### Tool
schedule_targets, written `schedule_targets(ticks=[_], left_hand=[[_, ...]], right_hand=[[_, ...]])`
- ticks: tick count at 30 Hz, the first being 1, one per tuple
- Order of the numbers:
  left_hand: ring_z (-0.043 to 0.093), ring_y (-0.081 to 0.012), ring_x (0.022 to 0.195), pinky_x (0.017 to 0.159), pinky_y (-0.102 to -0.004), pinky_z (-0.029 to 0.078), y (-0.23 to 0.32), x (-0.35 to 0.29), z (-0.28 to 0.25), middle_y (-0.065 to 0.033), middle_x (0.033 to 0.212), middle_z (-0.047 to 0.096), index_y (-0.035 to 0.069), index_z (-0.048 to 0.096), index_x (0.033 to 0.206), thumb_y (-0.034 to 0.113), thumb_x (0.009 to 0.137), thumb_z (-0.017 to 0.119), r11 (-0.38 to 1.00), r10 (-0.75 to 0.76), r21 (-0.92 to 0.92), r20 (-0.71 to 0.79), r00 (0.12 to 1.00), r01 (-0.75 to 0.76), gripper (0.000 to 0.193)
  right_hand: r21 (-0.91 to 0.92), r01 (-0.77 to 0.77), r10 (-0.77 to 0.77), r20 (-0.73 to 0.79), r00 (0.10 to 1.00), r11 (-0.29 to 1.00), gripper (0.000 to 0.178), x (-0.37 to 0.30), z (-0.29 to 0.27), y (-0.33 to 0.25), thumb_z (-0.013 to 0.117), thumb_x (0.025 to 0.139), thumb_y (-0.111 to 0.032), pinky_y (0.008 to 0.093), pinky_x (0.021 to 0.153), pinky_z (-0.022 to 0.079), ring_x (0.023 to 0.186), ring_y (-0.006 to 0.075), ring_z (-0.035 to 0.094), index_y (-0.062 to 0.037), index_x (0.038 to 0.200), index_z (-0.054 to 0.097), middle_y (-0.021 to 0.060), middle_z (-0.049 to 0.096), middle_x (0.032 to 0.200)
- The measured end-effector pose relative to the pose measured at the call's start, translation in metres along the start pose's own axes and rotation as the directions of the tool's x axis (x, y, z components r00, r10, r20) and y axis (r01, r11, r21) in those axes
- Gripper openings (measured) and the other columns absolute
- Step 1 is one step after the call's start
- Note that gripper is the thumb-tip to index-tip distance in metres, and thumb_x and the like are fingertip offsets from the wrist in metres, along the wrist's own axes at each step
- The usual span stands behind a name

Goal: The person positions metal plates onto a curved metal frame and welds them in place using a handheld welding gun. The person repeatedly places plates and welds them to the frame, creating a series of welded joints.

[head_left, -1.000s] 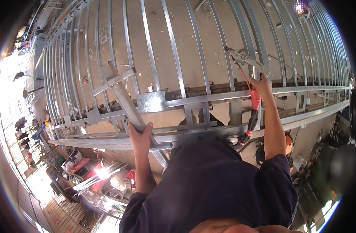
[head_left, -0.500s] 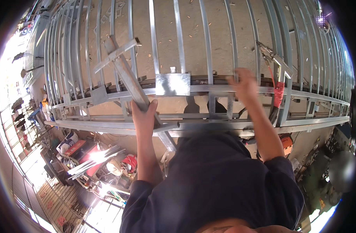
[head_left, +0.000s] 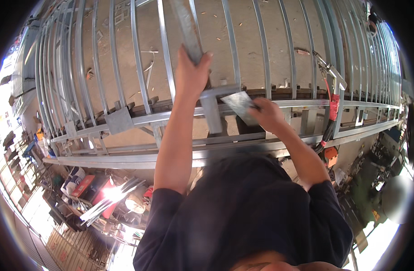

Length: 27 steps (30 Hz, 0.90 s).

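Moved forward, the bar (head_left: 185,27) is grasped by the left hand (head_left: 192,77); the plate (head_left: 238,106), tilted over the rail (head_left: 299,104), is held by the right hand (head_left: 269,116). At right, the rail is crossed by a red-gripped tool (head_left: 334,107).

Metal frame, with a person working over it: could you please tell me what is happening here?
The person's left hand grips a rectangular metal bar above the metal frame. The right hand holds a flat metal plate at a slant, by its edge. A red-wrapped tool is farther right, in neither hand.
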<state>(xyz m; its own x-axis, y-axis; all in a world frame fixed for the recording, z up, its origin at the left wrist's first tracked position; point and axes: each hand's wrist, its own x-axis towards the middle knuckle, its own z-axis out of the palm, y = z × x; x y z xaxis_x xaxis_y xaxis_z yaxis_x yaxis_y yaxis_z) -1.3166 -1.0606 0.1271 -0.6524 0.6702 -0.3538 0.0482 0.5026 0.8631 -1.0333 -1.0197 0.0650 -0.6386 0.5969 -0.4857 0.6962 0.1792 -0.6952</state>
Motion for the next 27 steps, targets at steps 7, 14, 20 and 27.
schedule_targets(ticks=[7,14,20,27], left_hand=[[0.067,-0.0456,0.115,0.097,-0.0495,0.054,-0.015,0.093,0.074,-0.0326,0.125,0.066,-0.001,0.028,0.155,0.039,0.093,0.071,0.988,-0.035,0.149,0.044,0.998,0.028,0.086],[0.068,-0.0432,0.114,0.097,-0.0480,0.054,-0.053,0.110,0.097,-0.0314,0.128,0.065,-0.001,0.024,0.157,0.038,0.096,0.068,0.950,-0.182,0.271,0.079,0.980,0.155,0.084],[0.071,-0.0415,0.106,0.092,-0.0473,0.056,-0.066,0.118,0.106,-0.0313,0.127,0.065,-0.003,0.020,0.157,0.035,0.098,0.066,0.938,-0.151,0.328,0.105,0.983,0.109,0.084],[0.065,-0.0492,0.115,0.099,-0.0507,0.052,-0.077,0.125,0.108,-0.0368,0.127,0.062,-0.004,0.017,0.157,0.033,0.098,0.064,0.969,-0.152,0.215,0.145,0.978,0.118,0.084]], right_hand=[[0.583,-0.363,0.509,-0.103,0.855,0.727,0.041,-0.065,-0.042,0.060,0.078,0.093,-0.020,0.0236,0.075,0.049,0.083,0.0080,0.060,0.0064,0.122,0.066,0.0029,0.068,0.092],[0.589,-0.359,0.494,-0.079,0.866,0.724,0.024,-0.049,-0.042,0.064,0.077,0.093,-0.015,0.0239,0.077,0.046,0.084,0.0059,0.057,-0.0003,0.112,0.071,-0.0026,0.068,0.092],[0.717,-0.261,0.440,-0.071,0.895,0.647,0.026,-0.030,-0.050,0.058,0.076,0.095,-0.016,0.0238,0.073,0.046,0.082,0.0049,0.058,0.0004,0.114,0.070,-0.0013,0.069,0.094],[0.752,-0.186,0.386,-0.097,0.917,0.632,0.022,-0.006,-0.072,0.056,0.075,0.096,-0.018,0.0230,0.079,0.046,0.086,0.0048,0.058,-0.0021,0.109,0.070,-0.0017,0.068,0.094]])
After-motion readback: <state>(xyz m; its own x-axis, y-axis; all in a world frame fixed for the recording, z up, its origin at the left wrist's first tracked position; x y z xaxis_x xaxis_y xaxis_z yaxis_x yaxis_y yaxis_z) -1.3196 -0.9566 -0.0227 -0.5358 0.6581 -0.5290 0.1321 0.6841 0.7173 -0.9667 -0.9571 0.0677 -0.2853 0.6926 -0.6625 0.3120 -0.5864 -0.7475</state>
